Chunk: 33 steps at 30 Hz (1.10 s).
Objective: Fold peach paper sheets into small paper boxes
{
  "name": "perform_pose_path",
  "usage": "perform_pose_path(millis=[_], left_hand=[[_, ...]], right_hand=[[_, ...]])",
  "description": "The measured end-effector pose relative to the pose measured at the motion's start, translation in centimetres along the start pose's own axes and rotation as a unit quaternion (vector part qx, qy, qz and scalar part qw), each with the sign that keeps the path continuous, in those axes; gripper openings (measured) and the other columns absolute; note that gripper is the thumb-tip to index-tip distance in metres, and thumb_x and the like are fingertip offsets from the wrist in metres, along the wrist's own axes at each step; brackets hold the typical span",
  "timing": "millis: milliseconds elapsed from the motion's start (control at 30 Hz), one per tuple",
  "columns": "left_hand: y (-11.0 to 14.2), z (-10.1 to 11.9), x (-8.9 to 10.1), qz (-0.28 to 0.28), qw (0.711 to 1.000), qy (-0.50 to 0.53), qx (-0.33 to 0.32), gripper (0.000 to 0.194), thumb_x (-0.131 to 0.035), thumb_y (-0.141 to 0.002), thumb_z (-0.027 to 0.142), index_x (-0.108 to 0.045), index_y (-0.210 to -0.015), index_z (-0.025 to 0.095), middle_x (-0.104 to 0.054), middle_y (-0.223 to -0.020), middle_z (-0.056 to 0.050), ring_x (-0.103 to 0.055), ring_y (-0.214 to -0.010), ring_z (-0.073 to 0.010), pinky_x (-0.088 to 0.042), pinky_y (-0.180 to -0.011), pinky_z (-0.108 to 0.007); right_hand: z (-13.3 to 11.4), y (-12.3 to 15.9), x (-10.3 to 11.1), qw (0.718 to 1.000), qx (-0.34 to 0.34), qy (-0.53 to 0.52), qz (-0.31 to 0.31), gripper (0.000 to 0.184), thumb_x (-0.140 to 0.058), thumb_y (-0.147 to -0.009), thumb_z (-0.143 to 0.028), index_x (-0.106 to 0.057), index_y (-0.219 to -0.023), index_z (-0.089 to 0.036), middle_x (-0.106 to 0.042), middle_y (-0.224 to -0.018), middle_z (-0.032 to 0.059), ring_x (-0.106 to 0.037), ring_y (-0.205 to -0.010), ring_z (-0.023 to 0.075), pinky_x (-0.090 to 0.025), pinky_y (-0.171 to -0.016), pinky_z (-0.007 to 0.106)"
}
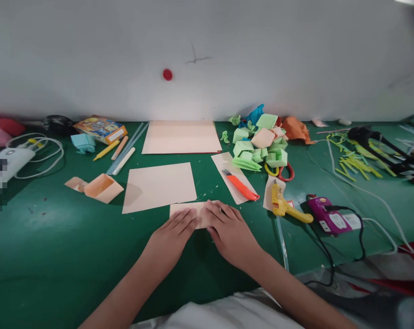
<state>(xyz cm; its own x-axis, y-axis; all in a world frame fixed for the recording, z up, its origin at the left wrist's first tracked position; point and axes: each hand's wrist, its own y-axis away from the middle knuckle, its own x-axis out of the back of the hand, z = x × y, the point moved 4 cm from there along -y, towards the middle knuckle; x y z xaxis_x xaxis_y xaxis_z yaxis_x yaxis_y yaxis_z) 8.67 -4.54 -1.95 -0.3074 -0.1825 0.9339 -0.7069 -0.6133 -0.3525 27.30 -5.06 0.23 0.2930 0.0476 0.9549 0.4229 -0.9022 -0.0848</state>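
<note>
Flat hands on a pale paper strip, near middle of a green tabletop

Nearest: pale cloth (224,313) at lap level, below the green tabletop (73,260). To the right, a clear stick (282,242) running up toward the glue gun.

At centre: left hand (174,235) and right hand (232,233), both palm down, fingers stretched out, released rather than clenched, laid over either end of the paper strip (200,221). Strip's bare middle visible between them. Folded or single layer: cannot tell.

Off to the right, level with the hands: purple power box (325,212) with a black lead; beside it, yellow glue gun (287,208), nozzle end over a small paper piece (268,194).

Just beyond the strip: medium cream sheet (161,186). Touching or merely close: cannot tell. Left of that, an open peach paper box (106,188). Right, orange cutter (241,185) across a narrow sheet (224,162).

Farther: scissors (286,172) by a heap of folded green pieces (277,157); yellow crayon (106,150), left.

Far edge: large cream sheet (181,137), by the pale wall (278,59).
</note>
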Motion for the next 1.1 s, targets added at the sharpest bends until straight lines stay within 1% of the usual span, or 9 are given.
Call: perform_pose_path(millis=[133,267,400,467,600,700,833,967,1100], left_hand=[[0.0,0.0,-0.1,-0.004,1.0,0.0,0.004,0.053,-0.038,-0.095,0.002,-0.06,-0.14,0.018,-0.062,-0.146,-0.008,-0.056,-0.138,-0.0229,-0.05,-0.114,-0.041],[-0.2,0.1,0.2,-0.012,1.0,0.01,0.003,0.052,-0.038,-0.095,0.003,-0.061,-0.14,0.017,-0.061,-0.147,-0.009,-0.057,-0.137,-0.0242,-0.051,-0.113,-0.042],[-0.6,0.5,0.8,-0.035,0.999,0.017,0.016,0.045,-0.042,-0.101,0.019,-0.058,-0.143,0.016,-0.059,-0.149,-0.01,-0.055,-0.139,-0.0271,-0.049,-0.114,-0.046],[-0.6,0.6,0.9,-0.044,0.999,0.016,0.019,0.046,-0.045,-0.102,0.025,-0.055,-0.146,0.016,-0.057,-0.151,-0.01,-0.053,-0.14,-0.0276,-0.048,-0.115,-0.047],[-0.5,0.7,0.9,-0.061,0.998,0.001,0.008,0.048,-0.045,-0.103,0.028,-0.053,-0.147,0.013,-0.054,-0.153,-0.011,-0.051,-0.142,-0.0273,-0.047,-0.116,-0.046],[-0.4,0.6,0.7,-0.07,0.998,0.001,0.011,0.048,-0.044,-0.103,0.03,-0.052,-0.148,0.013,-0.053,-0.154,-0.011,-0.05,-0.143,-0.0271,-0.046,-0.117,-0.045],[-0.3,0.7,0.6,-0.076,0.997,0.008,0.012,0.051,-0.043,-0.104,0.032,-0.049,-0.15,0.012,-0.049,-0.157,-0.013,-0.048,-0.144,-0.0276,-0.045,-0.117,-0.046],[-0.1,0.7,0.4,-0.071,0.997,0.018,0.022,0.051,-0.044,-0.104,0.033,-0.047,-0.152,0.014,-0.047,-0.158,-0.012,-0.046,-0.146,-0.027,-0.041,-0.12,-0.046],[0.1,0.5,0.2,-0.07,0.996,0.04,0.028,0.053,-0.043,-0.104,0.034,-0.043,-0.155,0.018,-0.046,-0.159,-0.01,-0.043,-0.148,-0.0257,-0.037,-0.122,-0.045]], right_hand=[[0.0,0.2,-0.2,1.0,-0.003,-0.002,-0.001,0.048,-0.038,-0.104,-0.022,-0.051,-0.15,-0.017,-0.043,-0.162,0.0055,-0.036,-0.148,0.0272,-0.035,-0.119,0.049],[0.1,0.2,-0.1,1.0,-0.003,-0.005,-0.008,0.049,-0.038,-0.103,-0.022,-0.05,-0.15,-0.016,-0.042,-0.163,0.0055,-0.035,-0.149,0.0274,-0.033,-0.12,0.048],[0.0,0.6,0.1,1.0,-0.003,-0.011,-0.016,0.05,-0.041,-0.103,-0.024,-0.049,-0.151,-0.017,-0.041,-0.163,0.0059,-0.031,-0.152,0.0271,-0.032,-0.122,0.048],[-0.2,1.0,0.2,1.0,-0.003,-0.01,-0.021,0.05,-0.042,-0.103,-0.025,-0.048,-0.152,-0.019,-0.04,-0.164,0.005,-0.026,-0.154,0.0276,-0.029,-0.123,0.049],[-1.0,1.9,0.2,0.999,0.004,0.005,-0.033,0.052,-0.042,-0.104,-0.03,-0.044,-0.155,-0.021,-0.038,-0.165,0.0037,-0.018,-0.157,0.0294,-0.019,-0.125,0.055],[-1.6,2.4,0.0,0.999,0.012,0.006,-0.046,0.055,-0.043,-0.104,-0.035,-0.038,-0.158,-0.022,-0.036,-0.166,0.0054,-0.02,-0.157,0.0291,-0.017,-0.125,0.057],[-1.6,2.5,-0.3,0.998,0.023,-0.005,-0.057,0.061,-0.041,-0.105,-0.041,-0.03,-0.161,-0.019,-0.03,-0.168,0.0086,-0.022,-0.156,0.0286,-0.016,-0.125,0.057],[-1.3,2.4,-0.3,0.998,0.028,-0.016,-0.061,0.06,-0.04,-0.106,-0.042,-0.03,-0.162,-0.021,-0.029,-0.168,0.0074,-0.022,-0.156,0.0273,-0.016,-0.125,0.058],[-1.3,2.4,-0.2,0.998,0.028,-0.018,-0.061,0.06,-0.04,-0.106,-0.042,-0.031,-0.162,-0.021,-0.029,-0.168,0.0079,-0.023,-0.156,0.0283,-0.018,-0.125,0.059]])
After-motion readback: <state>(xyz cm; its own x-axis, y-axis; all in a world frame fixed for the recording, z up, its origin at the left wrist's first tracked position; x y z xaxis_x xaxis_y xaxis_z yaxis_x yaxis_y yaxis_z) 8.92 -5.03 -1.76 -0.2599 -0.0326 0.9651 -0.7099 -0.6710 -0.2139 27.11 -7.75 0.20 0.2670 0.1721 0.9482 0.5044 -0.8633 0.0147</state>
